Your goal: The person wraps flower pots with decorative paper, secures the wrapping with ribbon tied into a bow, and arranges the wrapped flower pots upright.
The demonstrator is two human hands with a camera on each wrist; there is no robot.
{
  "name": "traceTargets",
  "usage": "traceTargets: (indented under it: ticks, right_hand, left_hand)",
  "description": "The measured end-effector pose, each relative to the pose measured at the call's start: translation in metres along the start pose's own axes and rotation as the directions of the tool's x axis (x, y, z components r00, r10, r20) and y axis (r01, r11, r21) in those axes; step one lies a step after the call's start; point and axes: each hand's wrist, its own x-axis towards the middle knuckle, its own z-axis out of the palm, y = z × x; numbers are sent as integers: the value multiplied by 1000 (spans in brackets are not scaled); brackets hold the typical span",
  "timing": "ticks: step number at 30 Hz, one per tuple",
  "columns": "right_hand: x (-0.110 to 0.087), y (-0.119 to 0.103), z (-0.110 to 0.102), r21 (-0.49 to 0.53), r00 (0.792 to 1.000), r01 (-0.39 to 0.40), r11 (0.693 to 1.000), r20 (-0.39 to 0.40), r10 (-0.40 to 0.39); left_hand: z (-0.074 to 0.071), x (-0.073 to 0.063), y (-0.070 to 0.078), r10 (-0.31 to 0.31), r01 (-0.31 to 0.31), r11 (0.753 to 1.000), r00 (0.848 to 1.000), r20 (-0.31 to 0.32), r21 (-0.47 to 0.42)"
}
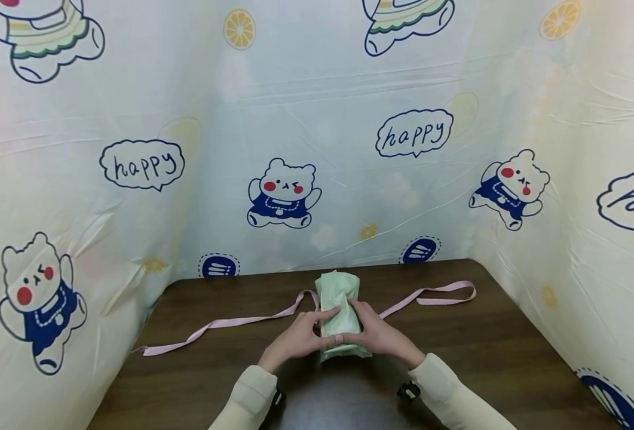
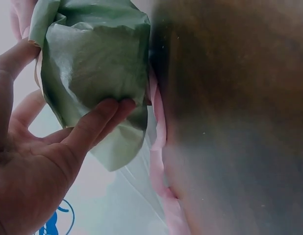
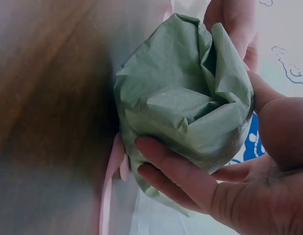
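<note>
A small package wrapped in pale green paper [image 1: 342,292] lies on the table between both hands. My left hand [image 1: 302,334] grips its left side, the fingers spread along the wrapping. From the right, my right hand [image 1: 379,333] holds the opposite side, and the two thumbs meet across the near part. Folded, creased paper [image 3: 166,73] shows at the near end in the right wrist view. A pink ribbon [image 1: 236,322] runs out to the left, its middle hidden behind the package. The ribbon's other end [image 1: 439,301] loops back on itself at the right.
The dark brown wooden table [image 1: 187,388] spreads under everything. A pale printed curtain [image 1: 338,119] with bears and lettering encloses the table at the back and both sides. Black straps [image 1: 409,391] show at the wrists below the light sleeves.
</note>
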Motion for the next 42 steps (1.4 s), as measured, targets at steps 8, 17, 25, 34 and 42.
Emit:
traceTargets:
  ticks: [8, 17, 25, 34, 42]
  right_hand:
    - [7, 2, -10, 10, 999, 29, 1000, 39, -29]
    - [15, 2, -13, -10, 997, 21, 1000, 78, -20]
    - [22, 0, -7, -93, 998, 7, 996, 60, -1]
    - [22, -7, 0, -139, 999, 18, 990, 41, -13]
    - [24, -10, 2, -216, 998, 22, 976, 56, -10]
  left_hand:
    - [-1, 8, -7, -15, 15, 1000, 1000, 7, -8]
    - [-3, 8, -13, -4, 7, 998, 999, 46, -62]
    - [-9, 6, -15, 24, -11, 991, 995, 93, -133]
    - [-10, 3, -20, 38, -25, 993, 994, 107, -119]
    - [-19, 0, -21, 33, -14, 989, 992, 125, -150]
